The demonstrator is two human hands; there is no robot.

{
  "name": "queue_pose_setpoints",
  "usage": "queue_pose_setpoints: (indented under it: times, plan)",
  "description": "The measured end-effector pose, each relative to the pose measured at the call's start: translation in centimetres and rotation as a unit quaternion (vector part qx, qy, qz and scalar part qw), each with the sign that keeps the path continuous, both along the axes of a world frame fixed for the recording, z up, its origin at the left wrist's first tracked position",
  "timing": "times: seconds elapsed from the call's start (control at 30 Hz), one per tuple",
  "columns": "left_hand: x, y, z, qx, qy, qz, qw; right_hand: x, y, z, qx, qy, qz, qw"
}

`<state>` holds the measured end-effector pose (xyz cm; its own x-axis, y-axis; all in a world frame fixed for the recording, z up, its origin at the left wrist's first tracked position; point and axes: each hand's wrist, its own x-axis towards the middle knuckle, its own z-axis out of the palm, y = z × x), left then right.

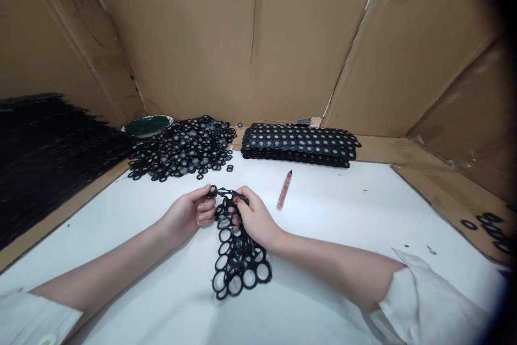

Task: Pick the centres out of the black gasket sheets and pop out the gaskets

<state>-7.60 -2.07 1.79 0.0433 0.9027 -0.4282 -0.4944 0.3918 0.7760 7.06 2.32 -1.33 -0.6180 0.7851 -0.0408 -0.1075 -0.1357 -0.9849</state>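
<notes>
Over the white table, my right hand [258, 218] grips the upper end of a mesh of linked black rings [236, 259], which hangs down from it. The rings along its lower edge look larger than those near my fingers. To the left, my left hand [197, 208] pinches a single black ring [212, 191] between thumb and forefinger, its other fingers curled. A thin black strand stretches between this ring and the mesh. My right fingertips are partly hidden behind the mesh.
Loose black rings [189, 146] lie heaped at the back left, beside a bowl of dark green bits [148, 126]. A folded ring mat [301, 143] sits at the back. A red pen-like tool [285, 191] lies right of my hands. Cardboard walls [226, 38] enclose the table [331, 205].
</notes>
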Motion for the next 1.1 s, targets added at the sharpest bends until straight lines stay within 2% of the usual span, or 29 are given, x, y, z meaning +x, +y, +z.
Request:
queue_pose_setpoints:
  times: [0.27, 0.4, 0.47, 0.53, 0.63, 0.7, 0.77, 0.8, 0.9, 0.97, 1.03, 1.1]
  plan:
    - [0.0, 0.0, -0.3, 0.035, 0.007, 0.005, 0.999, -0.4, 0.0, -0.6, 0.003, 0.020, -0.007, 1.000]
    - [-1.9, 0.9, 0.1, 0.077, -0.003, 0.063, 0.995, -0.1, 0.8, -0.6, -0.042, 0.000, -0.076, 0.996]
    - [-2.7, 1.5, 0.1, 0.079, 0.034, 0.096, 0.992, 0.1, 1.2, -0.6, -0.063, 0.008, -0.104, 0.993]
    - [-2.8, 1.8, -0.3, 0.065, 0.093, 0.112, 0.987, 0.2, 1.4, -0.6, -0.070, 0.042, -0.096, 0.992]
    - [-1.8, 1.6, -1.0, 0.095, 0.179, 0.090, 0.975, 0.1, 1.3, -0.7, -0.072, 0.090, -0.082, 0.990]
    - [-1.1, 1.1, -1.3, 0.140, 0.233, 0.068, 0.960, 0.1, 1.2, -0.6, -0.056, 0.082, -0.086, 0.991]
    - [-0.6, 0.6, -1.4, 0.181, 0.318, 0.072, 0.928, 0.1, 1.1, -0.5, -0.020, 0.062, -0.083, 0.994]
    - [-0.5, 0.3, -1.4, 0.196, 0.378, 0.080, 0.901, 0.2, 1.1, -0.4, 0.005, 0.054, -0.076, 0.996]
    - [-0.4, -0.4, -1.3, 0.220, 0.562, 0.078, 0.793, 0.3, 1.1, -0.2, 0.073, 0.035, -0.068, 0.994]
    - [-0.4, -0.7, -1.1, 0.220, 0.633, 0.055, 0.740, 0.3, 1.1, -0.3, 0.093, 0.017, -0.063, 0.993]
    - [-0.3, -0.9, -1.1, 0.224, 0.664, 0.044, 0.712, 0.3, 1.1, -0.4, 0.100, 0.015, -0.054, 0.993]
    - [-0.2, -1.0, -1.1, 0.233, 0.675, 0.046, 0.698, 0.3, 1.0, -0.5, 0.104, 0.021, -0.050, 0.993]
